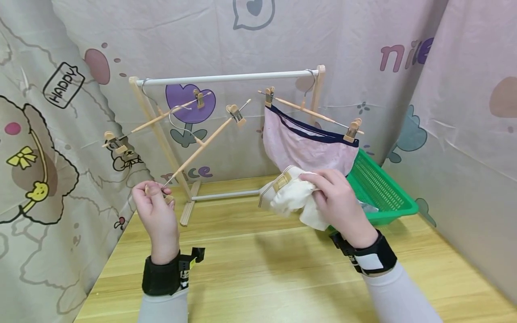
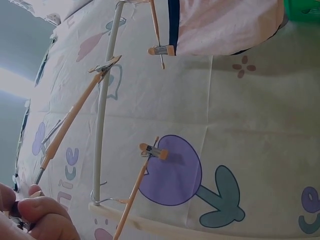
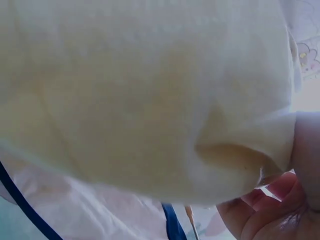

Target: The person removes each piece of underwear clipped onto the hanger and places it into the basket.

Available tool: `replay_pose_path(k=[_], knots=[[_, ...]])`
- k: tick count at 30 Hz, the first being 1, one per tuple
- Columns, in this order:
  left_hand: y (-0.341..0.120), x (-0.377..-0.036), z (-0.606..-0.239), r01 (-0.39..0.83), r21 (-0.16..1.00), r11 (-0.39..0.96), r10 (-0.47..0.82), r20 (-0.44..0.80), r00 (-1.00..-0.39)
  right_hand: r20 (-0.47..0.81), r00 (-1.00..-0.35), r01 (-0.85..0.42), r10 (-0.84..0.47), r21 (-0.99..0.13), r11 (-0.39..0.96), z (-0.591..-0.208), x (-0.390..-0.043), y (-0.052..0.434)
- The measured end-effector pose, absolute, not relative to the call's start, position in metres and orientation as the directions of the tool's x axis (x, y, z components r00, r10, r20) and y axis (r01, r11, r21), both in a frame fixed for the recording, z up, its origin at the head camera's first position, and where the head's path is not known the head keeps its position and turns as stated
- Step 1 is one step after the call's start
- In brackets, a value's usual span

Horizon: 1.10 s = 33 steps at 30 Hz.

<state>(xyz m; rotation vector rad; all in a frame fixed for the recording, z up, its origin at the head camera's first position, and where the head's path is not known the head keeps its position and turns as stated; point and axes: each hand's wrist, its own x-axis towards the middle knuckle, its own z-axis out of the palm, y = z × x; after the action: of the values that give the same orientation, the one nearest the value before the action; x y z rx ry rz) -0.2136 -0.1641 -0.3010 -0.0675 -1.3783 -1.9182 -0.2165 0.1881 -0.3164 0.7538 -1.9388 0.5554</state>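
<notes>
My left hand (image 1: pixel 155 208) pinches the near clip of a wooden clip hanger (image 1: pixel 198 150), which slants up to the right with its metal hook pointing left. The hanger's far clip (image 1: pixel 236 115) carries nothing. In the left wrist view the fingers (image 2: pixel 45 215) close around the clip, mostly hiding it. My right hand (image 1: pixel 337 202) grips a bunched pair of cream underpants (image 1: pixel 299 197) by one side; a striped waistband with a gold label faces left. The cream cloth fills most of the right wrist view, fingers at its lower right edge.
A rack with a white rail (image 1: pixel 230 78) stands on the wooden table (image 1: pixel 242 260). On its left hangs a bare clip hanger (image 1: pixel 161 117); on its right, pink underpants (image 1: pixel 303 143) hang from two clips. Behind my right hand sits a green basket (image 1: pixel 387 193) containing some greyish cloth.
</notes>
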Motion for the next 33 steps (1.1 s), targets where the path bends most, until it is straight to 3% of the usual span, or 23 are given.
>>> replay_pose_path(k=[13,20,33], knots=[[-0.165,-0.212,-0.3,0.595,0.794,-0.122,-0.543,0.449,-0.71,0.973,-0.226,-0.644,-0.052,-0.109,0.758,-0.292,-0.201,0.217],[-0.165,-0.213,-0.3,0.598,0.791,-0.131,-0.548,0.445,-0.709,0.978,-0.128,-0.606,0.165,-0.209,0.768,-0.278,-0.191,0.229],[-0.167,-0.214,-0.301,0.601,0.788,-0.136,-0.545,0.447,-0.709,0.899,-0.059,-0.541,0.435,-0.395,0.743,-0.261,-0.178,0.254]])
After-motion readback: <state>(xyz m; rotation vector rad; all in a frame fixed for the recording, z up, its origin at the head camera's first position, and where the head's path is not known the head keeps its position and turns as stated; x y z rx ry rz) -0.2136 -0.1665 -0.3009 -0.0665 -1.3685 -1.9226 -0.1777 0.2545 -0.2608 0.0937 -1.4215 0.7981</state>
